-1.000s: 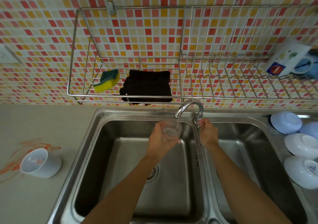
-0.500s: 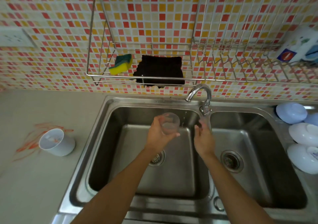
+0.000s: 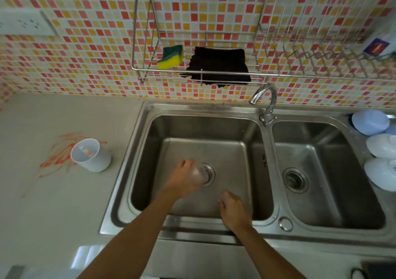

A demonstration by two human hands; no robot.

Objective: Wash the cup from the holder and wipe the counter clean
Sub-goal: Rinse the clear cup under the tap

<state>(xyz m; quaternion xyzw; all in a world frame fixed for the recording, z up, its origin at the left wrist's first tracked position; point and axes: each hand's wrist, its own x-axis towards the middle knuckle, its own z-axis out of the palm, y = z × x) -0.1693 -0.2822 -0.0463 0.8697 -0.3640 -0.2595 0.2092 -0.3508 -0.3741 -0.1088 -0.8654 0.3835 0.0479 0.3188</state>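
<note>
My left hand (image 3: 184, 179) grips a small clear cup (image 3: 198, 173) low in the left sink basin (image 3: 235, 150), over the drain; the cup is blurred. My right hand (image 3: 233, 210) hangs empty near the basin's front edge, fingers loosely apart. A white holder (image 3: 91, 155) stands on the counter (image 3: 53, 203) to the left of the sink, on orange smears (image 3: 56, 156). On the wall rack (image 3: 137, 68) lie a yellow-green sponge (image 3: 170, 57) and a black cloth (image 3: 218, 65). No water shows at the tap (image 3: 263, 95).
The right basin (image 3: 321, 150) has its own drain. Several white bowls (image 3: 379, 150) lie upside down along the right rim. A wire dish rack (image 3: 321, 53) on the tiled wall holds a white box (image 3: 379, 43). A socket (image 3: 23, 22) sits at far left.
Both hands dropped away from the tap towards the basin's floor and front. The left hand carried the cup down over the drain. The view tilted down and left.
</note>
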